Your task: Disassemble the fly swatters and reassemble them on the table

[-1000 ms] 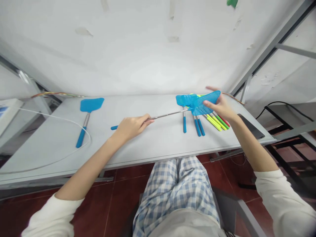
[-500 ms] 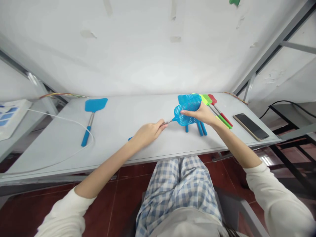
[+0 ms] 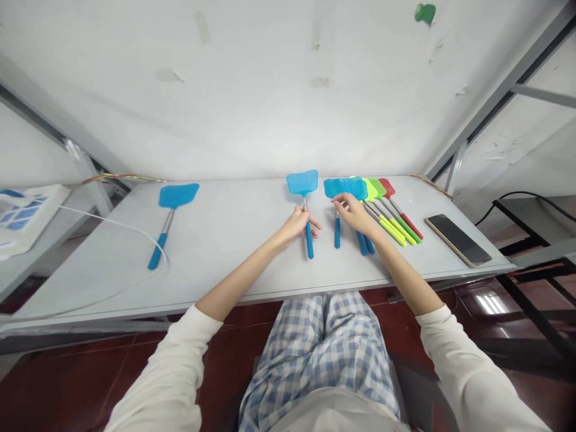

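Observation:
A blue fly swatter (image 3: pixel 302 182) with a metal shaft and blue handle stands in my left hand (image 3: pixel 297 223). My thumb and fingers close round its shaft, and its mesh head points toward the wall. To the right, my right hand (image 3: pixel 353 213) has its fingers bent together at the shaft of another blue fly swatter (image 3: pixel 337 233), just below the head. More blue fly swatters (image 3: pixel 362 245) lie partly hidden under that hand, their heads overlapping. Beside them yellow-green swatters (image 3: pixel 395 230), a green one (image 3: pixel 410 230) and a red one (image 3: pixel 411 225) are fanned out.
A single blue swatter (image 3: pixel 158 249) lies on the left of the grey table (image 3: pixel 234 210), a thin white cable (image 3: pixel 130 228) crossing near its handle. At the right edge rests a smartphone (image 3: pixel 458 240). The wall (image 3: pixel 252 120) rises behind; metal frame posts (image 3: pixel 454 165) stand at both sides.
The blue swatter turned from sideways to head-toward-the-wall and moved left in my left hand. My right hand let go of its head and came down to another blue swatter.

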`<move>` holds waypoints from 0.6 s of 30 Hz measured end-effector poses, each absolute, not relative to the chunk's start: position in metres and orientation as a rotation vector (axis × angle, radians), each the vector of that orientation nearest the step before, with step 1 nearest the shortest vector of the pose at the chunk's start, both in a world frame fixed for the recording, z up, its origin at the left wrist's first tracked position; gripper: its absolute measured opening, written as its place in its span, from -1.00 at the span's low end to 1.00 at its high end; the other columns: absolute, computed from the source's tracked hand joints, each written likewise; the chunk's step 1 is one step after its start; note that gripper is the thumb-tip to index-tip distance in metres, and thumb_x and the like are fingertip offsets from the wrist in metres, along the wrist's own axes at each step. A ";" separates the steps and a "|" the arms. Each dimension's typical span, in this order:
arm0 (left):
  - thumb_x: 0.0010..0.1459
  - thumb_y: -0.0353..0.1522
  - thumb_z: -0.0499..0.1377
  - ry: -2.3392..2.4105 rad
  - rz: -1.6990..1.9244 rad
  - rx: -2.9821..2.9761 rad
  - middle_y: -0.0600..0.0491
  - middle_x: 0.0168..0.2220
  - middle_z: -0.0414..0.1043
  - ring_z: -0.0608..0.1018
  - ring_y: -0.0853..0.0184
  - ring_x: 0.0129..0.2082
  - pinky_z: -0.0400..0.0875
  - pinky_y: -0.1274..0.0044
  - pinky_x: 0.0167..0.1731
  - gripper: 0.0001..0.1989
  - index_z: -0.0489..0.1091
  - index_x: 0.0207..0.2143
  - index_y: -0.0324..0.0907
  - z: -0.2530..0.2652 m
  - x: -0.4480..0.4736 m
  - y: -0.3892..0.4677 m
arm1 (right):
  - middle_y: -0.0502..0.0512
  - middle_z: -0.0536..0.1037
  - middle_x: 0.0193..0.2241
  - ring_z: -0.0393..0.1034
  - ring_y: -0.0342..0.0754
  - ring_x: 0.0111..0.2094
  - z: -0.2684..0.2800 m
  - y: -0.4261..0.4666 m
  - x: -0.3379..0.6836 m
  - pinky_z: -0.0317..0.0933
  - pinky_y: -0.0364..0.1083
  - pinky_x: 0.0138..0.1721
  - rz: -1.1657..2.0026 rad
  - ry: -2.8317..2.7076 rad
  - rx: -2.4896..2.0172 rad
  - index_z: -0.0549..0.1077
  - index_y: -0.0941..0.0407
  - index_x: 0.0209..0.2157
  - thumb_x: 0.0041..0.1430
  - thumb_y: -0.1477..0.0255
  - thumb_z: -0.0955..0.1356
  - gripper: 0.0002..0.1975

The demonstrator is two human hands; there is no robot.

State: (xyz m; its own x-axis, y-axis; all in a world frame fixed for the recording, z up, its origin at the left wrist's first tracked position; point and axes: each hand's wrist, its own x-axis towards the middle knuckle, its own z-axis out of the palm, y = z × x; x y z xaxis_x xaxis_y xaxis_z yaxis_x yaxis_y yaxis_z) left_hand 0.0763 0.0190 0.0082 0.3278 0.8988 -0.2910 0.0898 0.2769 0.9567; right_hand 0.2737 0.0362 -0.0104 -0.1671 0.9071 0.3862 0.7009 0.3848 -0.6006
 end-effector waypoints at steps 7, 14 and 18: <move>0.34 -0.23 -0.11 1.233 0.606 1.854 0.12 -0.48 0.45 0.42 0.43 -0.63 0.29 0.59 -0.54 -0.77 0.20 -0.06 -0.11 -0.001 0.077 0.024 | 0.24 0.23 0.25 0.05 0.15 0.30 0.008 0.024 0.268 0.00 0.24 0.25 -0.454 -2.206 -1.291 0.33 0.05 0.12 0.30 0.46 0.15 -0.61; 0.36 -0.23 -0.17 1.483 0.419 2.603 0.02 0.03 0.50 0.56 0.18 -0.10 0.31 0.47 -0.28 -0.63 0.30 0.08 0.01 0.022 0.048 0.024 | 0.21 0.46 0.05 0.01 0.07 0.34 0.022 0.042 0.278 -0.08 0.22 0.31 -0.586 -2.529 -1.082 0.43 0.09 -0.16 0.36 0.42 0.14 -0.74; 0.34 -0.20 -0.12 1.590 0.339 2.633 0.05 0.06 0.50 0.55 0.18 -0.05 0.29 0.47 -0.24 -0.63 0.34 0.07 0.06 0.032 -0.004 0.033 | 0.16 0.50 -0.01 0.06 0.08 0.32 0.028 0.045 0.329 -0.13 0.23 0.30 -0.470 -2.426 -1.295 0.44 0.03 -0.19 0.35 0.38 0.16 -0.76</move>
State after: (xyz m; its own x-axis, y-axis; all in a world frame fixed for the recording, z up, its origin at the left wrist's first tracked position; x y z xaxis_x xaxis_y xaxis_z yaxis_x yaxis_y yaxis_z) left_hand -0.0042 0.0335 0.0320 0.4485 0.8790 0.1620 0.8687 -0.4713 0.1521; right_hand 0.3291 0.0449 0.0277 -0.5208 0.7247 0.4512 0.8408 0.5269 0.1242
